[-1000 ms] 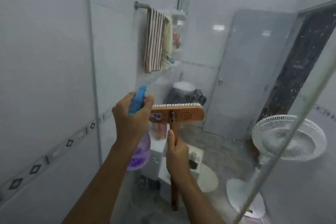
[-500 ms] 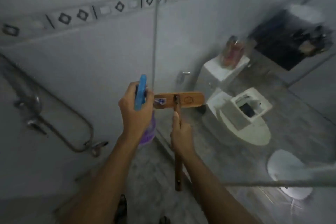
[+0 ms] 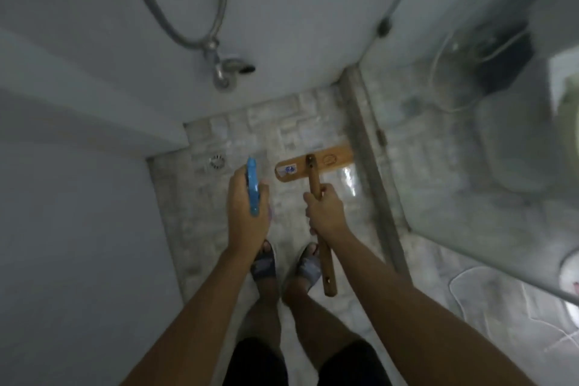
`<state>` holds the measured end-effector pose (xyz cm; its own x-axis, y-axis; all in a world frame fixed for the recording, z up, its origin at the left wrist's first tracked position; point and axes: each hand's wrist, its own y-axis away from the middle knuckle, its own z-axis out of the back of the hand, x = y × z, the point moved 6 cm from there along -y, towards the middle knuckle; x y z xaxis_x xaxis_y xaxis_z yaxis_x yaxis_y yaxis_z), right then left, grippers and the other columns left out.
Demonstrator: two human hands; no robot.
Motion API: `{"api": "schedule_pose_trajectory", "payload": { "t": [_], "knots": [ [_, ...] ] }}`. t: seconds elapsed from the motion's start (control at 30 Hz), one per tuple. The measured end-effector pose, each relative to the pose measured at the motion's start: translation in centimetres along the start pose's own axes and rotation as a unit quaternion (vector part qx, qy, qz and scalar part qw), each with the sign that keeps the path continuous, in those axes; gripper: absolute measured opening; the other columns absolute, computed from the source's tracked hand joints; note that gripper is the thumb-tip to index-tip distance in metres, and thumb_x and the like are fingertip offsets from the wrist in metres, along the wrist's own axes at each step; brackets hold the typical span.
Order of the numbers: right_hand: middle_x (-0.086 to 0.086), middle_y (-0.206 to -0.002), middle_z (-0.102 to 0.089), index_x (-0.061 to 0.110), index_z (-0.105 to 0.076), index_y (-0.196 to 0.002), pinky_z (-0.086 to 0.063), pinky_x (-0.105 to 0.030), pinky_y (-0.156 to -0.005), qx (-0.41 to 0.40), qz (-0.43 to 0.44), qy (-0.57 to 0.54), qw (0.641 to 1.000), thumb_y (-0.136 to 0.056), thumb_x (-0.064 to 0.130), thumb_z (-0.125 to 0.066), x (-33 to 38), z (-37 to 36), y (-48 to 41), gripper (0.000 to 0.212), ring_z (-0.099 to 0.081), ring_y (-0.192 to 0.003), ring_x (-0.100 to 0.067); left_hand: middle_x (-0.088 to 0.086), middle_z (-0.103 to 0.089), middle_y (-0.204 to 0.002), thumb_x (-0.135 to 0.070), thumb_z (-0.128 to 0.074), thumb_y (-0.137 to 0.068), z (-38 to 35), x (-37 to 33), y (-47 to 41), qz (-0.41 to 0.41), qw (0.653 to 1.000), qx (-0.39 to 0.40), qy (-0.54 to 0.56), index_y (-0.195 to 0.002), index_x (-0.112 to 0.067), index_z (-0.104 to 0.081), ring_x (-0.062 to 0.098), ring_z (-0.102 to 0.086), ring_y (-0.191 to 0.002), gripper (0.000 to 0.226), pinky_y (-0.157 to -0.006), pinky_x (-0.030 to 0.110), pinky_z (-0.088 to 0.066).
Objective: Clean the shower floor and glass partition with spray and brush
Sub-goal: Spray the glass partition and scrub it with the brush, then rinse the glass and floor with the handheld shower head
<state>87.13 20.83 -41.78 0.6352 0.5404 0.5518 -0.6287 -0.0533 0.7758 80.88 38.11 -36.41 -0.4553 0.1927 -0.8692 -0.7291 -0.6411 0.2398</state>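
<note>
Wooden brush [image 3: 313,168] hangs head-down over the shower floor [image 3: 282,131], one end just beside the sill [image 3: 366,147] of the glass partition [image 3: 454,166]. Your right grip [image 3: 324,213] is wrapped round its handle, and your left grip [image 3: 247,216] is curled round the blue-topped spray bottle [image 3: 252,188]. Glossy tile under your sandals [image 3: 264,263] could mean a slip, and a wide stroke could knock the glass. The bottle's body is hidden behind that grip, and blur hides whether the bristles touch the floor.
</note>
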Motion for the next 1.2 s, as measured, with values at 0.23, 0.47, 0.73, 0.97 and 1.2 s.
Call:
{"api": "schedule_pose_trajectory", "payload": {
  "t": [0.23, 0.47, 0.73, 0.97, 1.2],
  "knots": [
    [-0.009, -0.083, -0.066, 0.019, -0.055, -0.095, -0.051, -0.030, -0.043, 0.023, -0.014, 0.077, 0.997, -0.095, 0.027, -0.057, -15.0, -13.2, -15.5, 0.008, -0.060, -0.058, -0.019, 0.009, -0.063, -0.102, -0.033, -0.061, -0.099, -3.6, 23.7, 0.1, 0.059, 0.994, 0.027, -0.086, -0.129, -0.005, -0.053, 0.016, -0.063, -0.093, 0.041, -0.083, 0.031, -0.054],
    [-0.002, -0.085, -0.063, 0.013, -0.058, -0.097, -0.050, -0.036, -0.063, -0.027, 0.040, 0.153, 0.987, -0.097, 0.034, -0.053, -20.6, -18.9, -27.1, 0.021, -0.063, -0.076, -0.021, 0.018, -0.058, -0.106, -0.054, -0.056, -0.096, -7.0, 35.3, -5.2, 0.058, 0.993, 0.033, -0.100, -0.134, -0.006, -0.049, 0.032, -0.061, -0.093, 0.061, -0.081, 0.048, -0.054],
    [0.001, -0.082, -0.060, 0.022, -0.052, -0.095, -0.041, -0.024, -0.056, -0.036, 0.129, 0.182, 0.974, -0.100, 0.034, -0.049, -22.9, -21.5, -34.5, 0.013, -0.058, -0.068, -0.011, -0.004, -0.054, -0.107, -0.009, -0.067, -0.095, -10.1, 43.0, -10.4, 0.051, 0.998, 0.028, -0.032, -0.137, -0.009, -0.043, -0.017, -0.055, -0.095, 0.048, -0.081, 0.002, -0.042],
    [-0.005, -0.093, -0.058, 0.015, -0.053, -0.102, -0.044, -0.026, -0.060, 0.011, 0.142, 0.230, 0.963, -0.100, 0.027, -0.053, -25.3, -23.4, -36.0, 0.012, -0.056, -0.075, -0.015, -0.008, -0.048, -0.128, -0.024, -0.070, -0.093, -10.9, 46.5, -9.3, 0.093, 0.994, 0.045, -0.026, -0.148, -0.009, -0.035, -0.017, -0.050, -0.111, 0.067, -0.095, 0.007, -0.042],
    [-0.010, -0.111, -0.062, 0.008, -0.055, -0.120, -0.042, -0.028, -0.075, 0.063, 0.057, 0.247, 0.965, -0.098, 0.019, -0.056, -26.1, -24.6, -34.6, 0.025, -0.061, -0.100, -0.025, 0.004, -0.049, -0.138, -0.039, -0.076, -0.085, -9.6, 46.7, -6.5, 0.100, 0.986, 0.108, -0.073, -0.146, -0.016, -0.036, 0.014, -0.051, -0.123, 0.076, -0.103, 0.034, -0.049]
  ]
}}
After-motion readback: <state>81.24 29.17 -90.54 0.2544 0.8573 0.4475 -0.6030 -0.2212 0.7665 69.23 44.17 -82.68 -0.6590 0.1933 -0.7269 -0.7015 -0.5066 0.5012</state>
